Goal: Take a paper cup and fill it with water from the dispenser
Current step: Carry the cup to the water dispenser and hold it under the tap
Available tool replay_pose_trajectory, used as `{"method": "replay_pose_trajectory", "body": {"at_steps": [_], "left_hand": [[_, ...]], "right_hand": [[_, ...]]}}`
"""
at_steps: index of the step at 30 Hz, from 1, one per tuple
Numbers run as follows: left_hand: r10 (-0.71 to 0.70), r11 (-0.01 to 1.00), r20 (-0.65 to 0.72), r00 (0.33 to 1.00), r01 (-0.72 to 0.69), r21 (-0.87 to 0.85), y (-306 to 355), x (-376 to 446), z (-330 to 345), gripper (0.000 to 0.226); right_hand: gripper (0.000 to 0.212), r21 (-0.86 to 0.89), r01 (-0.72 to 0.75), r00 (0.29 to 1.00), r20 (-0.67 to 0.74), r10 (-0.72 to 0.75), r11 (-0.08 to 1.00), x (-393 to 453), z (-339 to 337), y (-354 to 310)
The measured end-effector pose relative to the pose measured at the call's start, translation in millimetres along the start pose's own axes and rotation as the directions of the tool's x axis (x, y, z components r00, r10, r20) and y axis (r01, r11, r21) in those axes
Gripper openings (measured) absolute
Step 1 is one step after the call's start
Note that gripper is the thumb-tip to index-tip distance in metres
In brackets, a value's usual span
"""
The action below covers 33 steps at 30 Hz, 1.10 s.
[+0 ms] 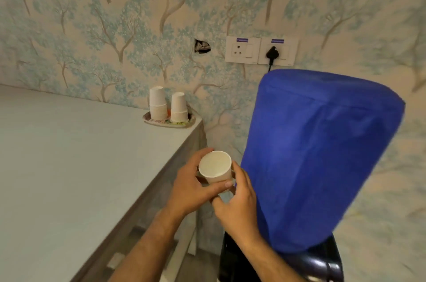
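Head view: your left hand has the paper cup pinched in its grip, upright and empty, while your right hand cups it from 5 o'clock. Carry it level down to the dispenser at 3 o'clock. Spare cups sit at 11 o'clock on the pale counter, against tree-patterned wallpaper.

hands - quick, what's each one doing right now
Left hand: closed around the paper cup, thumb across its front.
Right hand: fingers curled at the cup's lower side, seemingly supporting it.
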<state>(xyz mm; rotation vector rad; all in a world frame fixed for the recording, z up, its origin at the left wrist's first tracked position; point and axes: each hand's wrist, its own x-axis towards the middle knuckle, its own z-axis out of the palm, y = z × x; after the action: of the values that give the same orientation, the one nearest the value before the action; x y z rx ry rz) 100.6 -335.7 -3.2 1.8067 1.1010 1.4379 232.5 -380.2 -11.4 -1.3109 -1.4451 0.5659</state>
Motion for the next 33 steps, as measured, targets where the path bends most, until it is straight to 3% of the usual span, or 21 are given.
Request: {"method": "replay_pose_trajectory", "body": {"at_steps": [4, 10, 13, 15, 18, 26, 33], "left_hand": [[-0.046, 0.999, 0.114, 0.992, 0.045, 0.019, 7, -55, 27, 0.080], [-0.164, 0.986, 0.379, 0.911, 0.139, 0.093, -8, -111, 54, 0.076], [-0.132, 0.938, 0.321, 0.938, 0.013, 0.347, -27, -127, 64, 0.084], [-0.081, 0.834, 0.326, 0.942, -0.115, 0.540, -47, -133, 76, 0.095], [-0.071, 0.712, 0.370, 0.926, -0.212, 0.669, -73, -137, 94, 0.101], [-0.101, 0.576, 0.427, 0.899, -0.297, 0.762, -120, -128, 129, 0.109], [0.002, 0.641, 0.363, 0.932, -0.280, 0.715, -143, -112, 152, 0.109]], "right_hand": [[0.072, -0.068, -0.020, 0.996, -0.086, 0.014, 0.997, -47, -21, 23], [0.072, 0.005, -0.232, 0.964, -0.133, 0.231, 0.973, -122, -44, 79], [0.074, -0.025, -0.312, 0.935, -0.183, 0.303, 0.950, -159, -53, 114], [0.078, -0.044, -0.410, 0.894, -0.215, 0.392, 0.911, -181, -53, 141], [0.080, -0.043, -0.515, 0.838, -0.237, 0.492, 0.856, -215, -47, 182], [0.078, -0.065, -0.694, 0.701, -0.292, 0.651, 0.717, -284, -17, 286], [0.059, -0.091, -0.742, 0.659, -0.283, 0.697, 0.664, -276, 2, 344]]}}
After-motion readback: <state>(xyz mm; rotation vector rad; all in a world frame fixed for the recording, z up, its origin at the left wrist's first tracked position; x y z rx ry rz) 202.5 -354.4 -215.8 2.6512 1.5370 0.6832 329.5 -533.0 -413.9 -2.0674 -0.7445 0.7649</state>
